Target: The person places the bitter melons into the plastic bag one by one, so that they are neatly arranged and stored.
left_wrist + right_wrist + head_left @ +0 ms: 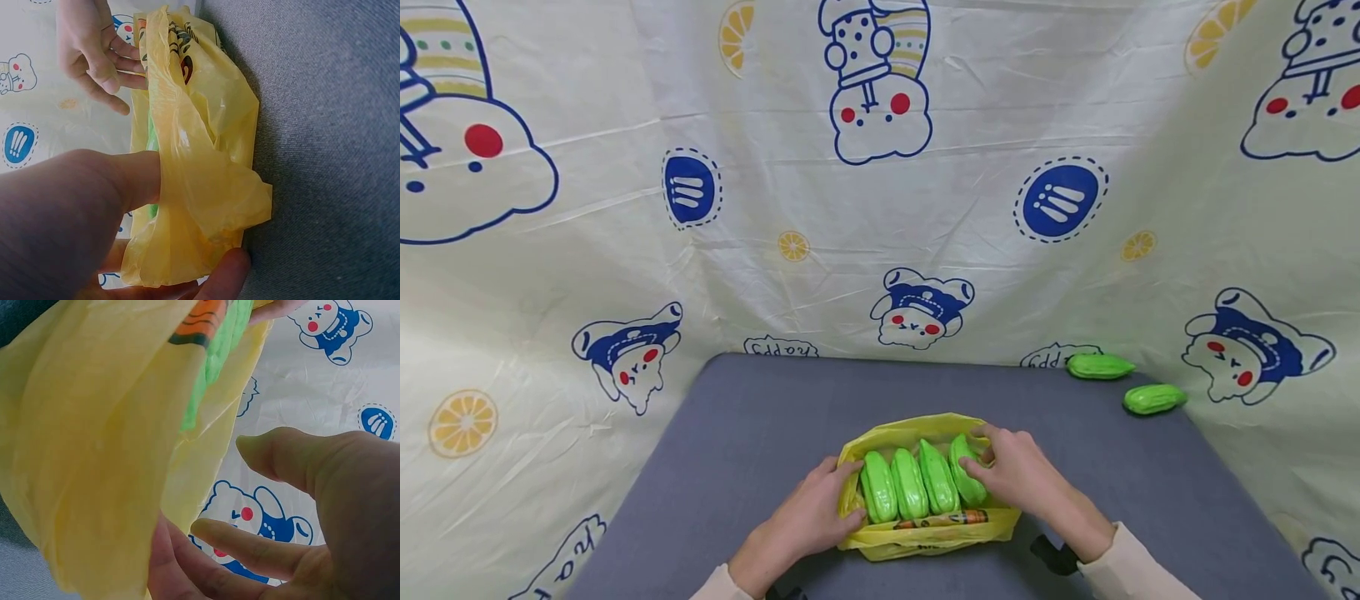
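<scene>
A yellow plastic bag (pixel 936 537) stands on the grey table with its mouth spread wide. Inside it, several glossy green gourds (pixel 910 485), like bitter melons, lie side by side in a row. My left hand (pixel 820 510) grips the bag's left side; in the left wrist view its thumb reaches inside the mouth and its fingers (pixel 228 272) lie outside. At the right rim is my right hand (pixel 1018 468), thumb and index finger spread apart beside the rightmost gourd. In the right wrist view, its lower fingers (pixel 187 562) rest against the yellow plastic.
Two more green gourds lie at the table's back right, one at the far edge (pixel 1099 366) and one at the right edge (pixel 1154 399). A white printed sheet (pixel 910 208) hangs behind the table (pixel 760 417) and along its sides.
</scene>
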### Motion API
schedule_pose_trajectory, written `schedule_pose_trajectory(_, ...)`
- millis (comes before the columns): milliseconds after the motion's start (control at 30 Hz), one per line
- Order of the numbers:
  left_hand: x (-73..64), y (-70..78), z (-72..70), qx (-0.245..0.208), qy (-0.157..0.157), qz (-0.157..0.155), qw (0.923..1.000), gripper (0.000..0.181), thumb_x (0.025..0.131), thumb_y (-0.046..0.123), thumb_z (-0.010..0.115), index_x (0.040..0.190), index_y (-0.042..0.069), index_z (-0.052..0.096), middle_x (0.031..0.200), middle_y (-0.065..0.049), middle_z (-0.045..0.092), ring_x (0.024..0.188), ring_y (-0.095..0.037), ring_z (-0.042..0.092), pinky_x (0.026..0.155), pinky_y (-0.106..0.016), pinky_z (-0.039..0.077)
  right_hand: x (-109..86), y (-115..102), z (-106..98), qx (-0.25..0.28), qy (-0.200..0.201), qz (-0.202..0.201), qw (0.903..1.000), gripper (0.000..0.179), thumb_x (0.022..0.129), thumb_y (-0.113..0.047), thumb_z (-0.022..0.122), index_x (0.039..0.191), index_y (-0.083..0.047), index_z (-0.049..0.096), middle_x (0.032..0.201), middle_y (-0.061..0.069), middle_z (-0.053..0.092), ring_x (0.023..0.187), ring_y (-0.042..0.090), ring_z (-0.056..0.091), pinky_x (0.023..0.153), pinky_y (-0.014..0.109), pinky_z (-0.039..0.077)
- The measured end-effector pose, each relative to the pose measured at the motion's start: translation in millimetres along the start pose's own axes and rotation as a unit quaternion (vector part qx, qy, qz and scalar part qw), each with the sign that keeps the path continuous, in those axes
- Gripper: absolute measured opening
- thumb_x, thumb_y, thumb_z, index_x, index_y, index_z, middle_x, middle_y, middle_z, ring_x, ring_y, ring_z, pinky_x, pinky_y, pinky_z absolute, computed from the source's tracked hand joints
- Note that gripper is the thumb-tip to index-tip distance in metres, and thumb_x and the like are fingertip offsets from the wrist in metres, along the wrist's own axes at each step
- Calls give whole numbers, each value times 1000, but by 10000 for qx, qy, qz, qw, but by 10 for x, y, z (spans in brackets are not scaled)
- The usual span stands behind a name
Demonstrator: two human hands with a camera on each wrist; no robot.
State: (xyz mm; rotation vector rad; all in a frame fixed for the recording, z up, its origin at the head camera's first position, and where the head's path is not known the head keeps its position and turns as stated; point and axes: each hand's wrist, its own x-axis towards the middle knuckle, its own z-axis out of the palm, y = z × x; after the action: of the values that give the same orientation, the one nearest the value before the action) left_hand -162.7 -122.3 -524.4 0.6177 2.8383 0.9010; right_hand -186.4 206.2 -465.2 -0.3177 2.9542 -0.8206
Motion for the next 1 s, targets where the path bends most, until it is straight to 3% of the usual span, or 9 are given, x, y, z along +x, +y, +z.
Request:
schedule_pose_trajectory(267, 9, 5, 6, -39, 24, 24, 10000, 68, 100, 25, 88, 161, 3, 66, 147, -23, 69, 125, -40, 76, 99, -57, 66, -10, 49, 8, 132, -31, 22, 9999, 50, 107, -25, 86, 147, 3, 74, 101, 11, 88, 73, 13, 76, 64, 35, 61)
schedule_pose_trajectory(500, 19, 10, 13, -41, 41, -31, 10000, 68, 100, 27, 88, 161, 3, 66, 148, -23, 69, 125, -39, 76, 98, -57, 66, -6, 82, -32, 182, 250, -244, 9992, 41, 108, -22, 85, 141, 1, 78, 102, 6, 87, 86, 16, 81, 75, 40, 69)
schedule_pose_trajectory(700, -11, 13, 29, -26, 16, -83, 10000, 68, 100, 28, 89, 161, 5, 67, 146, -21, 69, 122, -35, 75, 95, -56, 66, -14, 116, -43, 299, 329, -289, 9986, 38, 109, -19, 82, 141, 1, 78, 104, 8, 87, 88, 17, 82, 75, 38, 69)
schedule_pose_trajectory(1000, -6, 44, 9, -46, 58, -71, 9999, 70, 99, 26, 89, 161, 4, 66, 147, -22, 69, 124, -37, 75, 97, -57, 66, 26, 225, -132, 2, 759, -602, 9953, 32, 111, -20, 80, 139, -4, 81, 104, 4, 82, 89, 12, 75, 77, 38, 66)
